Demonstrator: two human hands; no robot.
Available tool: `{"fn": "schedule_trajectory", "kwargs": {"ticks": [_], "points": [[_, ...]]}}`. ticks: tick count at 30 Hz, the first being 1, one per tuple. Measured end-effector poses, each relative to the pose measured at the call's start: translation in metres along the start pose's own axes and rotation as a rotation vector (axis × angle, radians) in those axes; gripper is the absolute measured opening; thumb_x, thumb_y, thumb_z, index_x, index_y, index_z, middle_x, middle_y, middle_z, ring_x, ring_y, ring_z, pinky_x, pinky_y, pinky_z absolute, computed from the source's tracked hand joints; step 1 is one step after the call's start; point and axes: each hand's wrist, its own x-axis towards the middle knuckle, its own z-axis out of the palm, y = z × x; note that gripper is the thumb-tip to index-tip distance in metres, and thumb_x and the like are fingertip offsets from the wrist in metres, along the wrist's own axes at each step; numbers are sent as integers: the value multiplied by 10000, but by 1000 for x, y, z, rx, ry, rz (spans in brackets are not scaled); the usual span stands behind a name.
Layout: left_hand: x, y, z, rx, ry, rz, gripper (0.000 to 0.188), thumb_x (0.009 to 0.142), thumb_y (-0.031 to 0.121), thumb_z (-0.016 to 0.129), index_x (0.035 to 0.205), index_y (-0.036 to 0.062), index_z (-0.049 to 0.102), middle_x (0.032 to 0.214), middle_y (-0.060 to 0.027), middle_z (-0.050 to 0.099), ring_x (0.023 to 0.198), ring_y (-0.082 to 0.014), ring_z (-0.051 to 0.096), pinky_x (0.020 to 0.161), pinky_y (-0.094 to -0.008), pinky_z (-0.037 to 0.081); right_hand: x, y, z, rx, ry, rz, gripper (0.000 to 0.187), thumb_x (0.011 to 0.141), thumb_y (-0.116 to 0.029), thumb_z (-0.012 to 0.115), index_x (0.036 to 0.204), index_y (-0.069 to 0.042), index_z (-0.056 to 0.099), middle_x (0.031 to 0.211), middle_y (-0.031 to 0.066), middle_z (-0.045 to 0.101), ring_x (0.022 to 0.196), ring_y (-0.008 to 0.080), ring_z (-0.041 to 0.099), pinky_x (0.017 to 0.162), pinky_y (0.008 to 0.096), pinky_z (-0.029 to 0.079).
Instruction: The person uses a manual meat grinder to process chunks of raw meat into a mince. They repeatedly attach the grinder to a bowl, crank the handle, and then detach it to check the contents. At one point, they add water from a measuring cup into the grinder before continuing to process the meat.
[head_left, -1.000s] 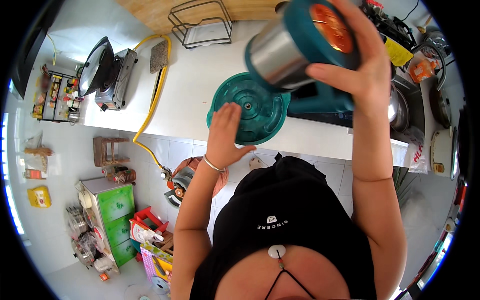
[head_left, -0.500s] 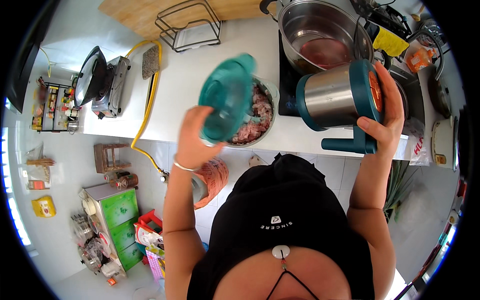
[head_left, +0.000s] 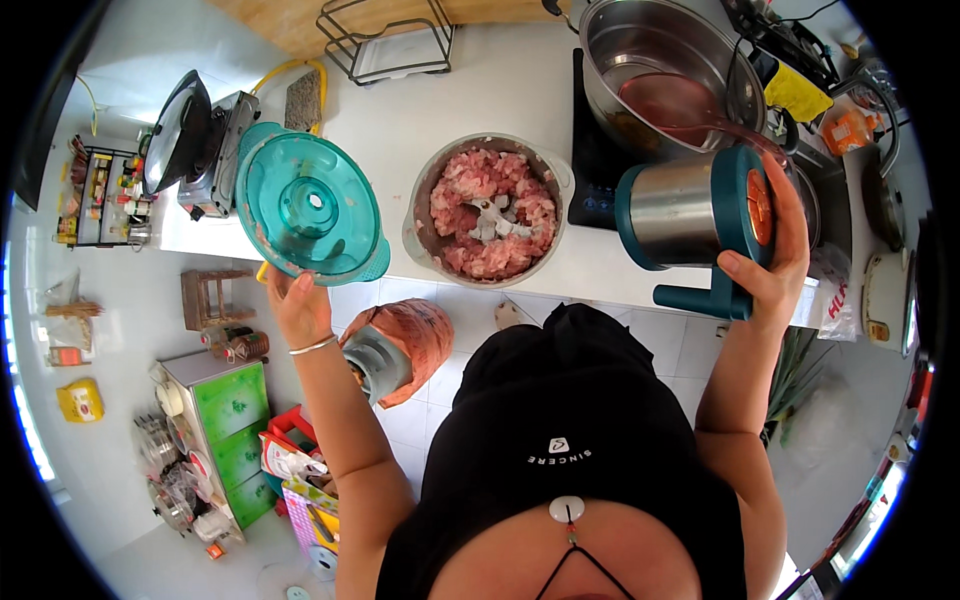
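My left hand (head_left: 303, 312) grips the rim of a translucent teal lid (head_left: 285, 178), tilted up with a small hole at its centre. It hangs to the left of the bowl, apart from it. On the counter, a grey-white chopper bowl (head_left: 419, 235) with side handles holds pink minced meat (head_left: 532, 195) around a pale blade piece (head_left: 497, 218). To the right, my right hand (head_left: 778, 240) is closed around the end of a steel and dark teal chopper motor unit (head_left: 675, 208), held on its side with its teal arm below.
A large steel pot (head_left: 610, 100) with a reddish ladle (head_left: 668, 100) in it stands on a black cooktop (head_left: 590, 185) at the back right. A wire rack (head_left: 395, 45) stands behind. A portable gas stove (head_left: 222, 150) is at far left. A gas cylinder (head_left: 375, 362) sits below the counter edge.
My left hand has carried the teal lid left, away from over the bowl, so the meat and blade now show fully. The motor unit stays in my right hand, slightly lower in view.
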Motion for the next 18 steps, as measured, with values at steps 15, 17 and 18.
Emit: {"fn": "schedule_trajectory", "kwargs": {"ticks": [15, 17, 18], "points": [[-18, -7, -13, 152, -68, 6, 729, 772, -14, 689, 1439, -50, 399, 1401, -143, 513, 1300, -286, 495, 1119, -433, 372, -1, 6, 22, -74, -19, 30, 944, 482, -27, 809, 1375, 59, 512, 1259, 161, 614, 1185, 245, 601, 1085, 350, 418], [-19, -8, -12, 157, -73, -4, 723, 773, -16, 686, 1437, -51, 402, 1403, -141, 511, 1300, -283, 493, 1122, -427, 367, -1, 7, 23, -79, -21, 33, 942, 481, -29, 810, 1372, 57, 516, 1259, 162, 614, 1185, 247, 602, 1086, 352, 418], [-18, -8, -12, 157, -84, -8, 722, 773, -15, 686, 1437, -52, 402, 1404, -140, 511, 1301, -282, 493, 1123, -425, 365, -1, 8, 23, -80, -20, 34, 940, 481, -29, 810, 1370, 55, 518, 1259, 162, 614, 1185, 247, 602, 1086, 352, 418]]}}
